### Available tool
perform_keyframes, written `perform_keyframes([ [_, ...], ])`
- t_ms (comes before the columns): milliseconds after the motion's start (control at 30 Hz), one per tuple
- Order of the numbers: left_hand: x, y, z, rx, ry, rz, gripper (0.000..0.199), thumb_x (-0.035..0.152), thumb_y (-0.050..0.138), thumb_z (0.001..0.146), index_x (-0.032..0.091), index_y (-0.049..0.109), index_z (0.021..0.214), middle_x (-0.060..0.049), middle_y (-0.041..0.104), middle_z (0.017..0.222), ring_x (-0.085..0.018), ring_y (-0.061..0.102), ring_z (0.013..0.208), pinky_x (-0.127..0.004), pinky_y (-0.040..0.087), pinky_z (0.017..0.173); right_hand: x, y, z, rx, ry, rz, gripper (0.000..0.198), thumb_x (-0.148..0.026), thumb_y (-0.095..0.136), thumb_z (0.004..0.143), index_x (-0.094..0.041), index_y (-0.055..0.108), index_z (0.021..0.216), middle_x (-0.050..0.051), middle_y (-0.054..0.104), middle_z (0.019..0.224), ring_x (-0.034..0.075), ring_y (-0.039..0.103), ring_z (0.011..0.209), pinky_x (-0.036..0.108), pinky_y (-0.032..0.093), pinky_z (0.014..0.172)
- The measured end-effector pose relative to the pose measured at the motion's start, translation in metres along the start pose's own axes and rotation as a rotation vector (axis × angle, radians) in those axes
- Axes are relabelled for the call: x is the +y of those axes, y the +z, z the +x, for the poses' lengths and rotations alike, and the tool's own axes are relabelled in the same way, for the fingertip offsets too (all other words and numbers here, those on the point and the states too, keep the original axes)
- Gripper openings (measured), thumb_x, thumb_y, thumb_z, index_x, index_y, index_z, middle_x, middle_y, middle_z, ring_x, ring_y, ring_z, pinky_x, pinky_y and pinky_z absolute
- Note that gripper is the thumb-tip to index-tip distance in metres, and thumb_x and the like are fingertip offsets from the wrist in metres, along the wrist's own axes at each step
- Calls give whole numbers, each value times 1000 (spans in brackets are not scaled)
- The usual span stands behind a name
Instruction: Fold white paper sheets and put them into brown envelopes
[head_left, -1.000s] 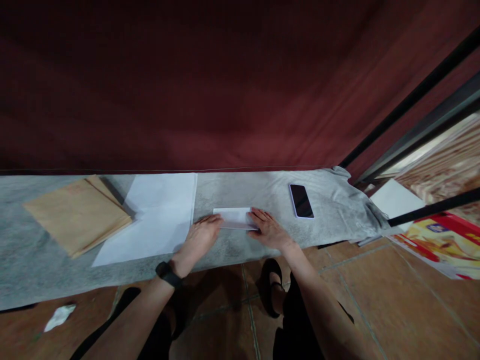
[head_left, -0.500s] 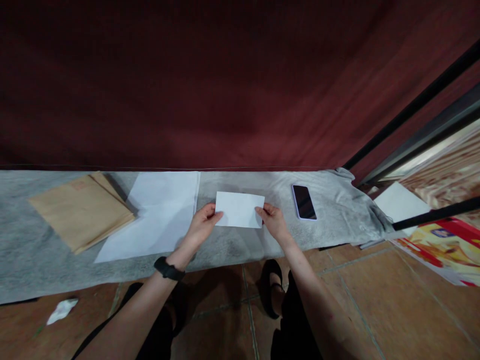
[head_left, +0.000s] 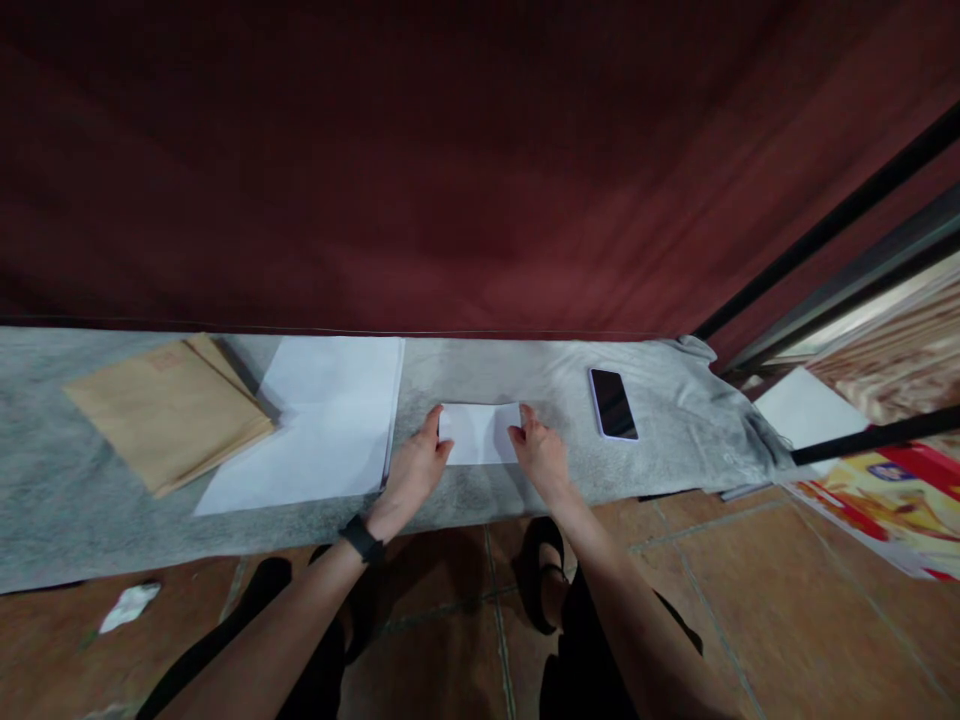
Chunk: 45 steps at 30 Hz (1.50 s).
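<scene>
A small white sheet of paper (head_left: 478,436), apparently folded, is held level between my two hands, low over the grey cloth (head_left: 480,500). My left hand (head_left: 422,458) pinches its left edge, thumb on top and fingers behind. At the opposite edge, my right hand (head_left: 540,449) grips it the same way. Larger white sheets (head_left: 322,425) lie flat to the left of my left hand. Partly over them rest several brown paper envelopes (head_left: 176,405). A phone (head_left: 613,404) in a pale purple case lies to the right of my right hand, its screen dark.
A dark red curtain (head_left: 450,200) hangs behind the cloth-covered surface. Black metal bars (head_left: 840,220) slant along the right, near a colourful printed box (head_left: 892,500) and a white board (head_left: 810,410). A crumpled tissue (head_left: 130,606) lies on the tiled floor.
Both hands have tilted and lowered the small white paper slightly towards me, so it looks shorter and narrower. My left hand has shifted a little to the right. The view has moved slightly.
</scene>
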<state>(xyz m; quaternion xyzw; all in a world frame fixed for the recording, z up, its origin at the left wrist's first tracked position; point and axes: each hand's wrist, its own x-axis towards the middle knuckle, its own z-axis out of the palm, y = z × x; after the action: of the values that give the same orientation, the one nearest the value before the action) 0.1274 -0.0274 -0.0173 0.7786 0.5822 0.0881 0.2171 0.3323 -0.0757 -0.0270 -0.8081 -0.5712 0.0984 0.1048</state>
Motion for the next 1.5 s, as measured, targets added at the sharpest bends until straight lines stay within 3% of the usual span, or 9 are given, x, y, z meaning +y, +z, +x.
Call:
perform_keyframes([
  [167, 3, -2, -4, 11, 3, 138, 54, 27, 48, 98, 16, 39, 150, -12, 77, 99, -28, 75, 90, -35, 55, 76, -9, -2, -8, 106, -104, -52, 43, -23, 40, 102, -13, 50, 143, 18, 65, 125, 30, 62, 116, 42, 49, 99],
  [333, 6, -2, -6, 9, -4, 204, 51, 28, 44, 99, 18, 42, 149, -13, 77, 101, -28, 75, 89, -36, 56, 76, -26, 16, -31, 64, -420, 43, 53, -34, 37, 105, -14, 39, 153, 14, 43, 157, 26, 40, 144, 43, 36, 118],
  [433, 5, 0, -9, 18, 15, 212, 49, 27, 40, 101, 18, 43, 148, -14, 76, 106, -29, 75, 91, -37, 56, 77, -31, 31, -46, 41, -524, 11, 59, -42, 36, 105, -11, 34, 156, 12, 33, 163, 25, 31, 150, 44, 27, 124],
  [533, 4, 2, -12, 95, 68, 257, 46, 25, 35, 101, 16, 48, 145, -16, 72, 115, -29, 73, 97, -40, 55, 83, -29, 38, -54, 43, -536, -22, 63, -46, 38, 105, -13, 31, 157, 11, 30, 164, 25, 30, 151, 45, 24, 125],
  [633, 8, 11, -16, 199, 195, 273, 48, 25, 32, 102, 11, 48, 145, -21, 61, 135, -32, 63, 121, -46, 49, 101, -26, 39, -54, 51, -537, -39, 60, -42, 34, 105, -12, 30, 158, 10, 28, 165, 24, 29, 152, 44, 23, 126],
  [800, 16, 39, -27, 164, 397, 170, 64, 46, 33, 103, 6, 33, 153, -21, 41, 157, -29, 35, 149, -46, 31, 121, -23, 42, -54, 27, -568, -96, 63, -24, 40, 100, -8, 24, 159, 12, 23, 166, 26, 20, 154, 45, 19, 127],
  [1000, 9, 53, -34, 161, 384, 206, 80, 60, 31, 100, 4, 25, 157, -22, 32, 161, -30, 23, 153, -49, 24, 124, -18, 43, -58, 79, -573, -131, 61, -20, 35, 101, -9, 22, 160, 11, 22, 166, 24, 19, 155, 44, 18, 127],
  [1400, 0, 41, -38, 125, 290, 302, 90, 65, 40, 96, -2, 28, 154, -25, 22, 164, -33, 14, 155, -48, 12, 127, 6, 33, -52, 92, -472, -84, 57, -34, 31, 106, -6, 34, 155, 17, 32, 162, 27, 31, 151, 48, 24, 123],
  [1500, 1, 40, -37, 119, 278, 304, 89, 64, 41, 96, -1, 27, 155, -24, 24, 163, -33, 16, 155, -49, 11, 127, 5, 27, -44, 82, -415, -69, 54, -34, 27, 107, -8, 44, 151, 16, 42, 157, 29, 38, 146, 51, 23, 122],
])
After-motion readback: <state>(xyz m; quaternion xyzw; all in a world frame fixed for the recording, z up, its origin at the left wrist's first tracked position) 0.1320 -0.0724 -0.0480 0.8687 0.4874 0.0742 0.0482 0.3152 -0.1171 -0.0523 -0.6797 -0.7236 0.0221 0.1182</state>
